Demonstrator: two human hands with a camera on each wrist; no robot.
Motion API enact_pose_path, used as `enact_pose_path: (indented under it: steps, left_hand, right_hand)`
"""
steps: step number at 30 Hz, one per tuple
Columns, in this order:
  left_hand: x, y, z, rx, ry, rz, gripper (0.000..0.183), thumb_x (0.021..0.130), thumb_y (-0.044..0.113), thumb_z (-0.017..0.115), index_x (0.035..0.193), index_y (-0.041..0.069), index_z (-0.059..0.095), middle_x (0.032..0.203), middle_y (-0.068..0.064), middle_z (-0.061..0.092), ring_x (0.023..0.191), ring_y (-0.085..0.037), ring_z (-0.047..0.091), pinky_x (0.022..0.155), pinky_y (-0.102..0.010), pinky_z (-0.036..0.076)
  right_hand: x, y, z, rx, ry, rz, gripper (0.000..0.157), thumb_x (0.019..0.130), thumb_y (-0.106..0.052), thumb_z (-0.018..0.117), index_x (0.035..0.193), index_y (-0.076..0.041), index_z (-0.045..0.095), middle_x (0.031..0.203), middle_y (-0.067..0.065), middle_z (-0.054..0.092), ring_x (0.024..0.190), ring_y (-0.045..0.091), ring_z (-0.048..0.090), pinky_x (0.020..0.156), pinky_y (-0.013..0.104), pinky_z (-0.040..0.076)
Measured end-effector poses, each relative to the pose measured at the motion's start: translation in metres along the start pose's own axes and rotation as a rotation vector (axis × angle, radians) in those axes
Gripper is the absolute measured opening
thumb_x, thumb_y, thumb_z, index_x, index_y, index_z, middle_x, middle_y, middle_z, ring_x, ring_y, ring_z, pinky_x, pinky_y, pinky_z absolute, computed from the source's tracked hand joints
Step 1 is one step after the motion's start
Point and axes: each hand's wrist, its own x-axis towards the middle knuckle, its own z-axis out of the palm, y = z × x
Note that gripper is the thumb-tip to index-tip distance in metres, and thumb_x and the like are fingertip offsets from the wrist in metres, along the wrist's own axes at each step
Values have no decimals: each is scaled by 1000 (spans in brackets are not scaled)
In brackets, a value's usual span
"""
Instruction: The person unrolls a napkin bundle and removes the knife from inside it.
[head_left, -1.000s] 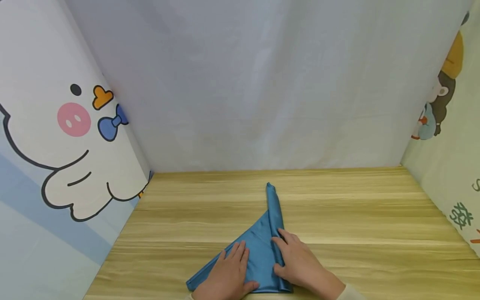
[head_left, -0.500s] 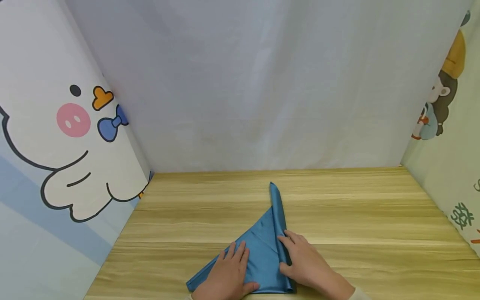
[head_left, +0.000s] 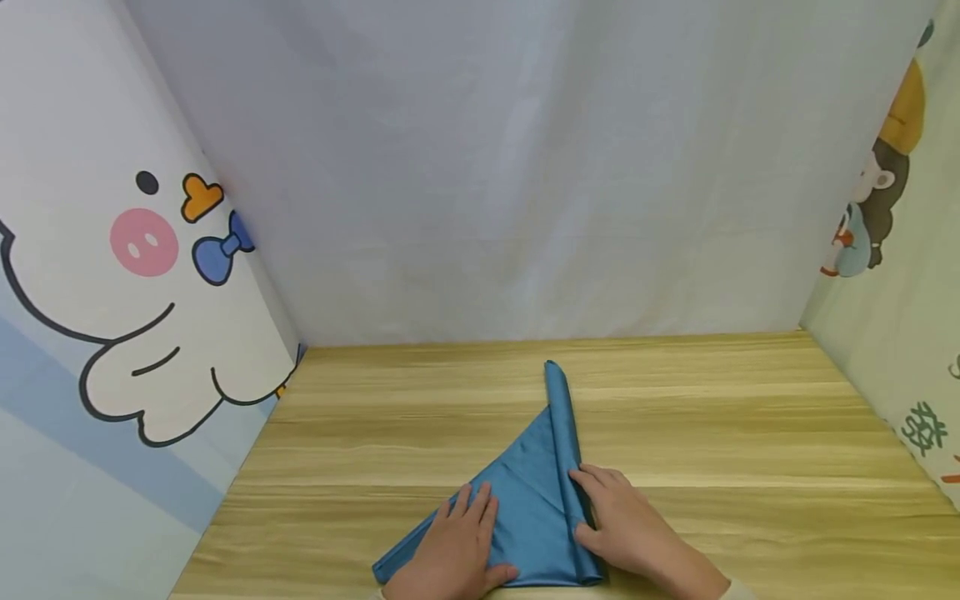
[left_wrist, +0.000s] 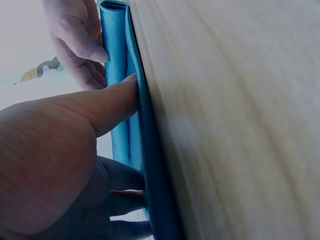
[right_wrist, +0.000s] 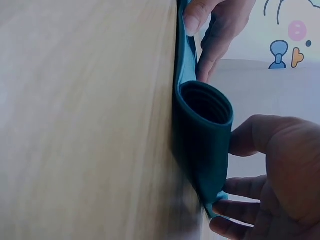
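Observation:
A shiny blue cloth [head_left: 521, 533] lies on the wooden table, flat and roughly triangular on its left part. Along its right side runs a rolled edge [head_left: 562, 433], whose narrow far end points away from me. My left hand [head_left: 453, 550] presses on the flat part with fingers spread. Against the outer right side of the roll rest the fingertips and thumb of my right hand [head_left: 622, 521], not wrapped round it. The right wrist view shows the roll's near end as a hollow coil [right_wrist: 205, 102] with several layers. In the left wrist view the cloth's hemmed near edge [left_wrist: 142, 110] shows.
The wooden table [head_left: 735, 433] extends to both sides and behind the cloth. A pale grey curtain [head_left: 480, 183] hangs at its back edge. Printed panels stand on either side, a white cartoon bird [head_left: 112, 300] on the left one and a cartoon figure [head_left: 877, 208] on the right.
My right hand and the rolled edge have moved to the right, and the flat part of the cloth has grown wider. My left hand has stayed in place.

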Motion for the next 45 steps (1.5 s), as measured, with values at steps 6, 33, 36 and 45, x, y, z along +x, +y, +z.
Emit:
enact_pose_path:
  steps: [6,33,36,45]
  left_hand:
    - [2,0,1,25,4,1,90,85,72,48,148,10,39,154,-11,30,140,-34,29,106,-52,33]
    - [21,31,-7,74,-22,-18,89,85,73,45,149,12,37,156,-8,28,142,-31,27,105,-51,35]
    - [21,30,-6,77,-22,-12,89,85,74,44,150,13,36,156,-7,27,142,-30,26,105,-51,35]
    - [20,29,-3,90,-1,1,90,85,75,41,150,12,36,156,-8,28,142,-30,26,105,-50,35]
  right_hand:
    - [-3,-1,-3,32,21,-67,59,81,-20,68,136,-3,52,142,15,45,130,33,40,102,52,36]
    - [9,-8,-2,-35,-55,-176,71,80,-40,76,135,-1,53,148,19,37,132,40,37,102,55,36]
    - [8,-6,-2,-37,-50,-163,71,80,-40,77,135,-2,53,148,19,37,132,39,38,102,54,36]
    - [3,-1,-5,-46,-47,-112,70,79,-39,76,136,-5,53,148,16,39,132,36,39,103,52,37]
